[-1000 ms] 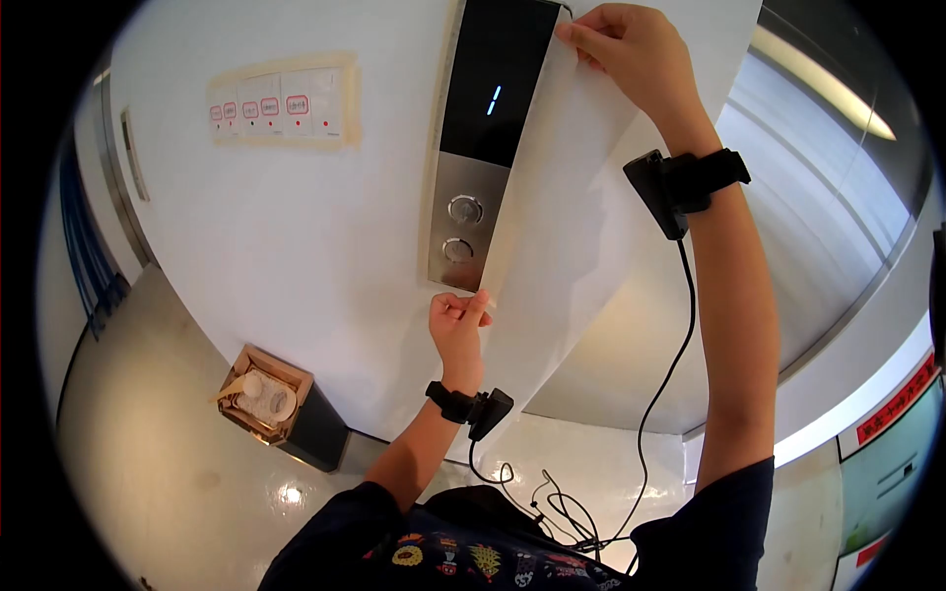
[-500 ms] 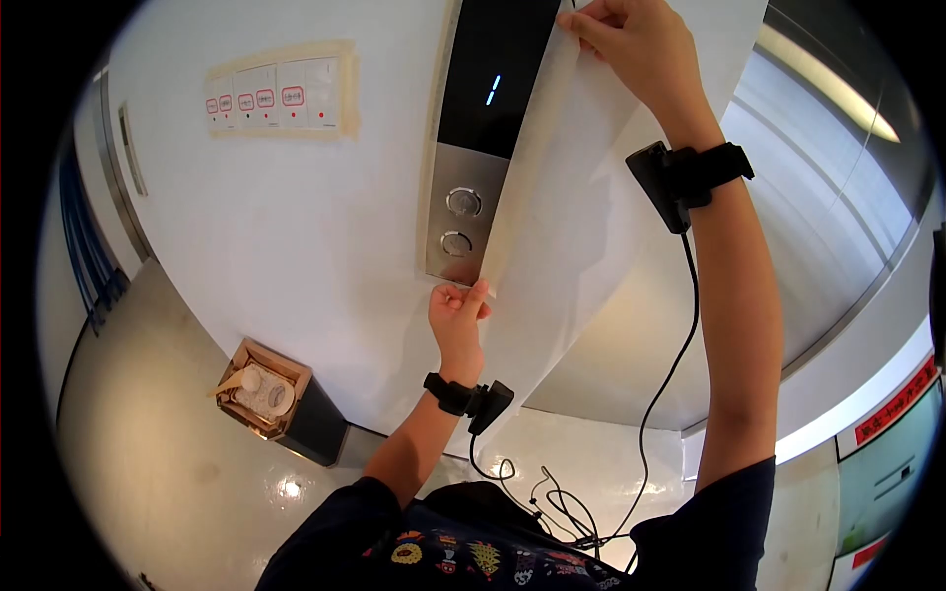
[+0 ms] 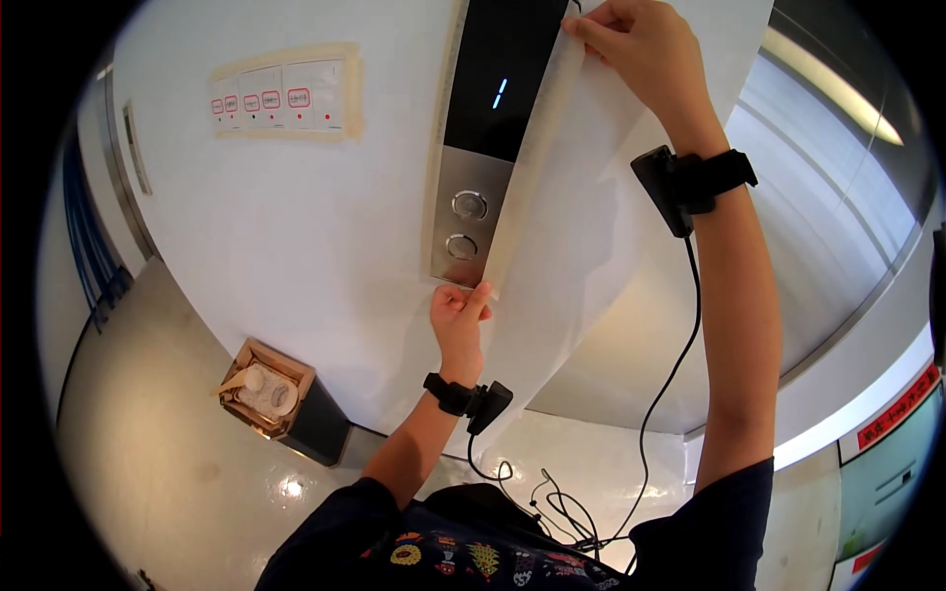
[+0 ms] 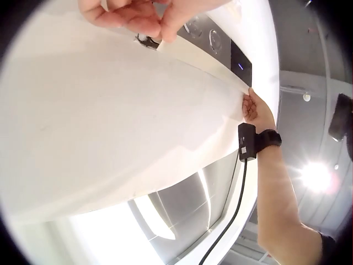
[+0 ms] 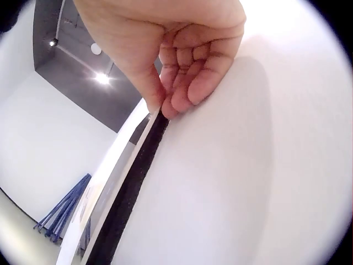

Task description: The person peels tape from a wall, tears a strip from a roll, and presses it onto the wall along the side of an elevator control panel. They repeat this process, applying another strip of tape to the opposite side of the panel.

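A tall elevator call panel (image 3: 478, 177) on the white wall shows a lit mark on its black upper part, above two round buttons. Along its right edge runs a pale tape strip (image 3: 523, 163), also seen in the left wrist view as a beige band (image 4: 204, 62). Just under the panel's lower corner, the left hand (image 3: 458, 325) pinches the strip's lower end between thumb and fingers. By the panel's upper right side, the right hand (image 3: 645, 54) pinches the upper end. Close up in the right wrist view, its fingertips (image 5: 165, 107) meet at a thin edge beside a dark band (image 5: 132, 193).
Left of the panel, a row of labelled cards (image 3: 281, 98) is taped to the wall. A dark bin (image 3: 315, 428) with a wooden rim stands on the floor. Cables (image 3: 572, 517) hang from the wrist cameras near the body. Metal elevator doors (image 3: 818, 177) are at the right.
The head view has shifted slightly, with little visible movement of the hands against the panel. Both keep their pinch at its upper and lower ends.
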Motion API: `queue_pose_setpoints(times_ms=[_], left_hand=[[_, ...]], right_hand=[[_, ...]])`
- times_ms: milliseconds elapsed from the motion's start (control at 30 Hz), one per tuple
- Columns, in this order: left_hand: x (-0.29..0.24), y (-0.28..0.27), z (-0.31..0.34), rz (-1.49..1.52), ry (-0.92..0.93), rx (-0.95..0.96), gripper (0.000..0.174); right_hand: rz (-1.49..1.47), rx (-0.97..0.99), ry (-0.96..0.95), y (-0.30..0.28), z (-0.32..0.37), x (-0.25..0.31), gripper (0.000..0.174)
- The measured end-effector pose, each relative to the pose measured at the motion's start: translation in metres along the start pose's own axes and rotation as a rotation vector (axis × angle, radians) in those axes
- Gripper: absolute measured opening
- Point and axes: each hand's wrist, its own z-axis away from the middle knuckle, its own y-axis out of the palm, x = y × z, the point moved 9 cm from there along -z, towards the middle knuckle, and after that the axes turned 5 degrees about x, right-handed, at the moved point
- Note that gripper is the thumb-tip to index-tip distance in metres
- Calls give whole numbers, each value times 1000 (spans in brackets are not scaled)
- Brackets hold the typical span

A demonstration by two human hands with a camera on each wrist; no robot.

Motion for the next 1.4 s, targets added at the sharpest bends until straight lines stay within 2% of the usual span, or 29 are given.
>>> queue_pose_setpoints(times_ms=[567, 767, 933, 1067, 1167, 1267, 1333, 1400], left_hand=[[-3, 3, -2, -85, -94, -46, 39], [-3, 4, -3, -59, -124, 2, 41], [6, -3, -4, -137, -160, -17, 43], [7, -4, -5, -200, -108, 2, 40], [10, -7, -7, -323, -109, 119, 30], [0, -21, 4, -385, -120, 145, 22], [-10, -23, 12, -416, -89, 225, 19], [-4, -36, 16, -405, -155, 262, 18]], right_hand=[[36, -18, -6, 1, 1, 1, 19], [24, -12, 21, -2, 2, 2, 19], [119, -41, -69, 2, 1, 8, 23], [213, -199, -89, -7, 5, 8, 28], [-89, -167, 126, -14, 4, -13, 32], [-606, -374, 57, -14, 22, -30, 21], [-793, -332, 4, 1, 44, -24, 13], [-1002, -129, 62, 42, 69, -11, 14]])
